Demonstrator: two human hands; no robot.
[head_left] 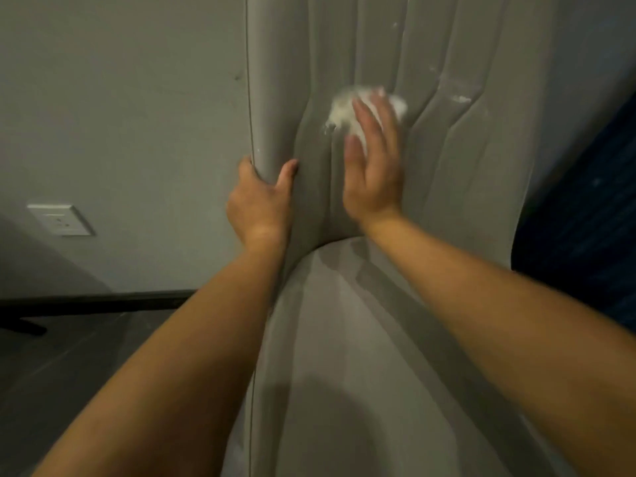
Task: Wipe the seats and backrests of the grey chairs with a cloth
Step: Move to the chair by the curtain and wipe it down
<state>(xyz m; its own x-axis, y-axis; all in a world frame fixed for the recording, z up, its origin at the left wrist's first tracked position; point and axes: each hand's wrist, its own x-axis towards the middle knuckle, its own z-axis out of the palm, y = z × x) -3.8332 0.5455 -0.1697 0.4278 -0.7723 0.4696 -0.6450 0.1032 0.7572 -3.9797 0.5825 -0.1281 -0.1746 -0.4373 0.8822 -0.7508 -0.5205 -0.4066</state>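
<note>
A grey padded chair fills the middle and right of the view, its ribbed backrest (447, 149) rising above the smooth seat (344, 390). My right hand (373, 166) lies flat on the lower middle of the backrest, pressing a crumpled white cloth (340, 111) against it; the cloth shows above and beside my fingers and looks blurred. My left hand (261, 201) grips the backrest's left edge, fingers wrapped behind it and thumb in front. White smears (459, 98) mark the backrest to the right of the cloth.
A grey wall (120, 115) stands left of the chair with a white socket plate (62, 219) low on it. A black skirting board (96, 299) meets a dark floor (69, 366). Something dark blue (592, 201) sits right of the backrest.
</note>
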